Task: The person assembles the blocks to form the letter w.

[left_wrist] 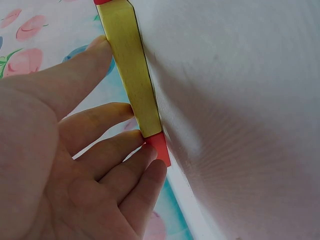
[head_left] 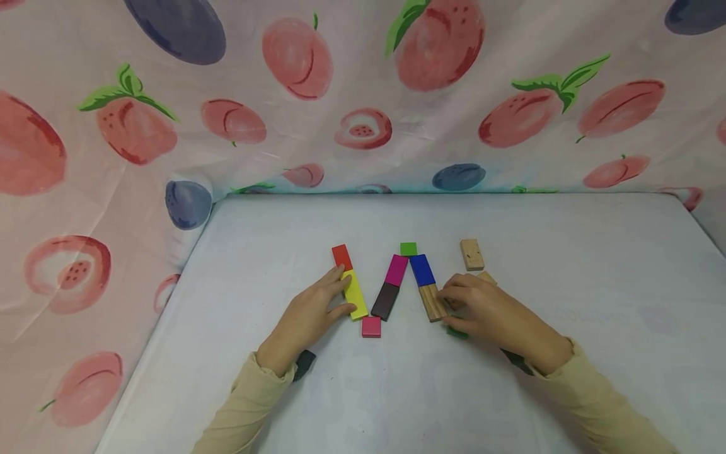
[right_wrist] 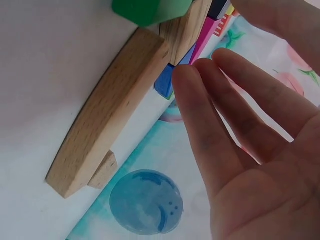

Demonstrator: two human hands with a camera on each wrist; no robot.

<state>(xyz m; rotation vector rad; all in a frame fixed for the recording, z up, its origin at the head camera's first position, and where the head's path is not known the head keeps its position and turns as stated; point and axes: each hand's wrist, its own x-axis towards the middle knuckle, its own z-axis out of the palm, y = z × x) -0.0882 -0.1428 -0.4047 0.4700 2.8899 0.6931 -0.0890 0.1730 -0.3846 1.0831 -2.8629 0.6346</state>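
Along the yellow block and red block, my left hand rests its fingertips on their left side. The left wrist view shows those fingers loosely extended, thumb at the yellow block's edge. My right hand hovers at the striped wooden block, below the blue block. Its fingers look relaxed in the right wrist view, beside a plain wooden block; whether they touch any block, I cannot tell. The hand partly covers a green block.
Between the hands, a magenta block and a dark block form a slanted line. A pink block lies below, a light green block above. Another wooden block lies beyond my right hand. Patterned cloth hangs behind the white table.
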